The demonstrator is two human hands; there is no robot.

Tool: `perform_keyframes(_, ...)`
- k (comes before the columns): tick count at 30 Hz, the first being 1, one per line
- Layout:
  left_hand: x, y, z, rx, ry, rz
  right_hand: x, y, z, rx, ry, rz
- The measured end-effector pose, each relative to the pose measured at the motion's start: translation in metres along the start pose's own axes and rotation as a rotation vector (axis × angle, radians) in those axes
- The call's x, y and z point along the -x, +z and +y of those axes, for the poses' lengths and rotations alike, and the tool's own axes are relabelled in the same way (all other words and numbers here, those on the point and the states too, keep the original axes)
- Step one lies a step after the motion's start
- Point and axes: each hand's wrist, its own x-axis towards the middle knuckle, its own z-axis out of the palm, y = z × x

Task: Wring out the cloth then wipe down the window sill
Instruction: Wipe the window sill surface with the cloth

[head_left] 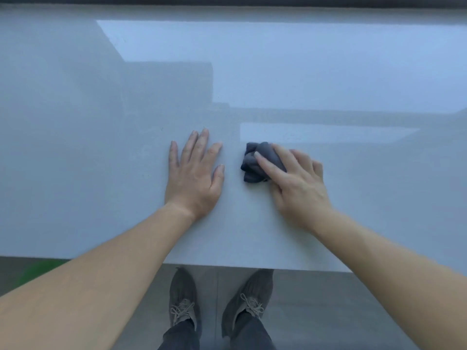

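A small dark grey cloth [254, 161] lies bunched up on the wide, glossy pale grey window sill [101, 147], a little right of centre. My right hand [295, 183] lies on top of the cloth, its fingers fairly straight and pressing down, with the index finger stretched across the fabric. The cloth's right part is hidden under that hand. My left hand [194, 175] rests flat on the sill to the left of the cloth, fingers spread, a short gap away from it.
The sill's front edge [227, 263] runs across the lower part of the view, with a grey floor and my two shoes [217, 299] below it. A dark window frame [227, 0] borders the far side. Something green [38, 271] shows blurred at the lower left.
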Motion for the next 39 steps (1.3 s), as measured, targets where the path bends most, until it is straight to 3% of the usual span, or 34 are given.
perform_keyframes(4,-0.001,0.000,0.000,-0.006,0.000,-0.003,-0.059,-0.008,0.020,-0.075,0.403,0.100)
perform_keyframes(6,-0.001,0.000,-0.001,-0.005,0.002,-0.008,-0.063,-0.003,0.006,-0.069,0.339,0.096)
perform_keyframes(9,-0.001,0.001,-0.001,-0.014,0.012,-0.005,-0.038,0.006,-0.014,-0.035,0.010,0.024)
perform_keyframes(12,-0.001,0.002,-0.002,-0.028,0.014,-0.002,-0.053,0.000,0.005,-0.015,-0.129,-0.027)
perform_keyframes(13,-0.001,0.003,-0.001,-0.026,0.013,0.001,-0.070,-0.003,0.016,0.014,-0.077,-0.001)
perform_keyframes(17,-0.005,0.000,0.000,0.009,0.031,0.061,-0.136,-0.011,0.038,-0.066,0.434,0.127)
perform_keyframes(19,-0.022,-0.006,-0.006,0.011,0.042,0.113,-0.139,-0.005,0.017,-0.074,0.360,0.123)
perform_keyframes(23,-0.089,-0.025,-0.025,-0.011,0.021,0.096,-0.121,0.002,0.000,-0.028,-0.074,-0.030)
perform_keyframes(25,-0.129,-0.032,-0.036,-0.020,0.018,0.047,-0.142,-0.004,0.022,0.004,-0.019,0.000)
perform_keyframes(28,-0.185,-0.040,-0.051,-0.055,0.011,-0.006,-0.186,-0.009,0.045,-0.019,0.345,0.134)
perform_keyframes(30,-0.215,-0.041,-0.058,-0.071,0.000,-0.008,-0.203,-0.006,0.032,-0.056,0.457,0.161)
perform_keyframes(36,-0.246,-0.034,-0.066,-0.064,-0.008,-0.019,-0.199,-0.003,0.018,-0.022,-0.031,-0.029)
perform_keyframes(39,-0.244,-0.034,-0.066,-0.036,0.000,-0.004,-0.236,-0.010,0.055,0.020,0.148,0.074)
